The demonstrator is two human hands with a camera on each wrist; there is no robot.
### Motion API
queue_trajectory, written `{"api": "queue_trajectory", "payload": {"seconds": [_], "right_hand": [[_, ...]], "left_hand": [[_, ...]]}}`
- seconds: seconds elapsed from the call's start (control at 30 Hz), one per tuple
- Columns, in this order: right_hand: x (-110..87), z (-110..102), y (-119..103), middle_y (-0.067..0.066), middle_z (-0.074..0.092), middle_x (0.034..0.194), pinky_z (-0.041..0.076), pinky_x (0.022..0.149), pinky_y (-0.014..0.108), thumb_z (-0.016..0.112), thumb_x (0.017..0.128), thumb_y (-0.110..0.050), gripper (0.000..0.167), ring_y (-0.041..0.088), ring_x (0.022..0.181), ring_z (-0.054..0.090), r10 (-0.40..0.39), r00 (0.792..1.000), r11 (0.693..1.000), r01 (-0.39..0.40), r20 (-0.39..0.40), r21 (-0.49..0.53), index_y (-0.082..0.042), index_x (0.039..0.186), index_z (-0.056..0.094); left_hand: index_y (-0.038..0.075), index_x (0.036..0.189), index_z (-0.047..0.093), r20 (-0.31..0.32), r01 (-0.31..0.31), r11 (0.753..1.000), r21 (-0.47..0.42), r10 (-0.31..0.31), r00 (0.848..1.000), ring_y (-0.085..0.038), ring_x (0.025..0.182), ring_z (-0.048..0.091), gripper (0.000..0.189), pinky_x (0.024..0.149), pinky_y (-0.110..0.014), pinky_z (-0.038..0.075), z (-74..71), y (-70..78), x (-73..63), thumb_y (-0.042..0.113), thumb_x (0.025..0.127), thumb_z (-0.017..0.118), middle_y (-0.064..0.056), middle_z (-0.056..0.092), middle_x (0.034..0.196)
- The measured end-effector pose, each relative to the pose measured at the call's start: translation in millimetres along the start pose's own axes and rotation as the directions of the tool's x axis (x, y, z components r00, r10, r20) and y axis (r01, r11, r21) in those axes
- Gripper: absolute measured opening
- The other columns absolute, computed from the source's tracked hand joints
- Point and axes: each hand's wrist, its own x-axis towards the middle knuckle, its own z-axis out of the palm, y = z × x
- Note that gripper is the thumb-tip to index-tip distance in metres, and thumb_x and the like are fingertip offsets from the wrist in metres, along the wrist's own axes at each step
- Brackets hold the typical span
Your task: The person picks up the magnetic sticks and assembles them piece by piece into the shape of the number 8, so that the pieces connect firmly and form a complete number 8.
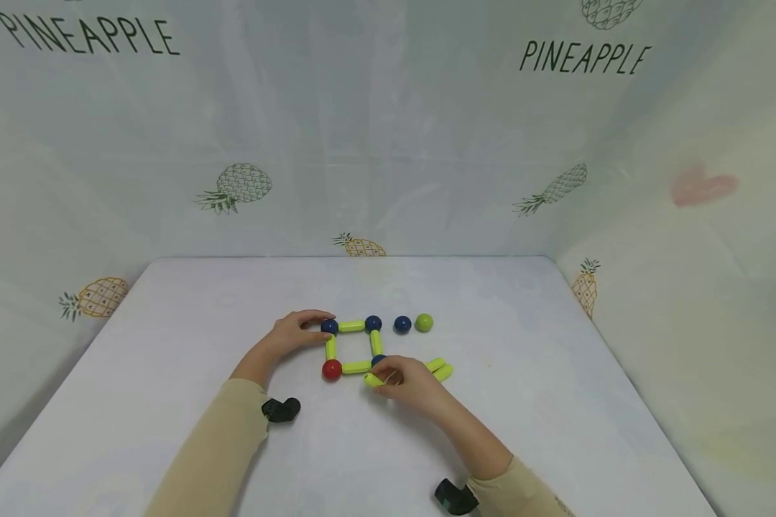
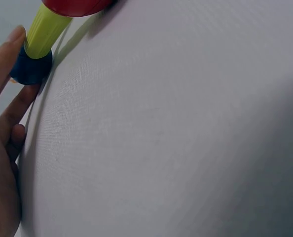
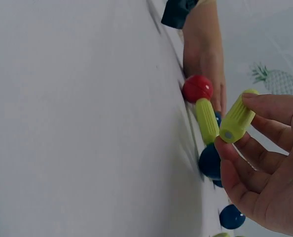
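A yellow-green rod (image 3: 238,116) is pinched by the right hand (image 1: 409,388) between thumb and fingertips, beside a square frame's (image 1: 351,326) near right corner, apparently leaving an end free; the left hand (image 1: 294,332) curves around the far left blue ball (image 1: 329,327), likely steadying it. Seven rods: four framed, one held, two loose rods (image 1: 444,373); four blue balls, including one loose blue ball (image 1: 402,325); one red ball (image 1: 332,370); one loose green ball (image 1: 424,322)

Toward the far edge of the white worktop (image 1: 543,431) lies a yellow-green stick-and-ball square (image 1: 352,326); right of it, a blue ball (image 1: 402,325), then a green ball (image 1: 425,322), two yellow-green sticks (image 1: 444,373) before them.
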Motion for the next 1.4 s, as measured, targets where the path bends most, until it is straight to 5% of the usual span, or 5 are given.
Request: {"api": "queue_trajectory", "payload": {"seconds": [1.4], "right_hand": [[29.7,50.7,-19.7,0.003,0.068,0.075,0.056,0.065,0.03,0.069,0.089,-0.005,0.021,0.023,0.063,0.069,0.066,0.99,0.956,-0.098,0.122,0.275,-0.005,0.11,0.064]], "left_hand": [[0.024,0.126,0.066,-0.03,-0.041,0.997,0.071,0.044,0.999,-0.032,0.127,0.047,0.047,0.108,-0.06,0.02,-0.2,-1.2,1.3,0.041,0.083,0.076,-0.003,0.062,0.13]]}}
